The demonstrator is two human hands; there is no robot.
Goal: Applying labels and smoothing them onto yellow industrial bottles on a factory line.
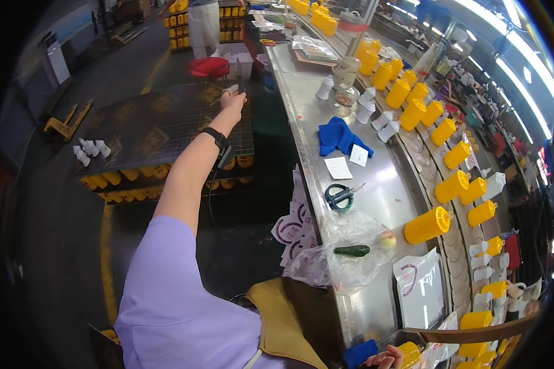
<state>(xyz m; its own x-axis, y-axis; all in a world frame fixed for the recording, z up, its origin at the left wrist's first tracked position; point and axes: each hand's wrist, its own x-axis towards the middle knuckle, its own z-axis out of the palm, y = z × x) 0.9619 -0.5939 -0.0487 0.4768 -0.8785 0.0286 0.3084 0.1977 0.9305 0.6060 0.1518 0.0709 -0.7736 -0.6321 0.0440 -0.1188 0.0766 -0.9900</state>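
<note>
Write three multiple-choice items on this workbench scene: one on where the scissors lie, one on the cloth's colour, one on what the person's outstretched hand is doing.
1. Where do the scissors lie?
A. On the steel counter, below two paper slips
B. On the dark pallet
C. Inside the clear plastic bag

2. What colour is the crumpled cloth on the counter?
A. Red
B. Blue
C. White

3. What is the left hand doing?
A. Resting flat on the counter
B. Holding the scissors
C. Stretched out over the dark pallet, gripping a small white thing

Answers:
1 A, the scissors sit on bare steel, just below the paper slips.
2 B, the cloth is plain blue.
3 C, the arm reaches far out and the fingers close on a small white thing.
</note>
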